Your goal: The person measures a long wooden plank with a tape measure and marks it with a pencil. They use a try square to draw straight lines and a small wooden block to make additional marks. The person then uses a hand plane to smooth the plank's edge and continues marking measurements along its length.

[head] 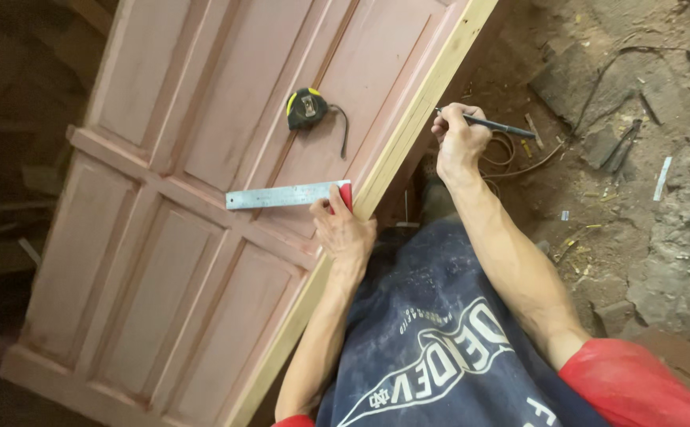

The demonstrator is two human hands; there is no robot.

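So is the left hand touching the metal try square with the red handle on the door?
Touching. The head view shows the left hand pressing on the red handle end of the metal try square, fingers overlapping it.

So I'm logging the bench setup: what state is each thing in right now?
Try square: flat across the door, red stock at its edge, pressed by left hand.
Tape measure: retracted, lying on the door.
Pencil: held in right hand, off the wood.
Panelled door: lying flat.

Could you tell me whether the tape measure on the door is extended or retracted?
Retracted: the tape measure lies closed on the door panel, no blade showing.
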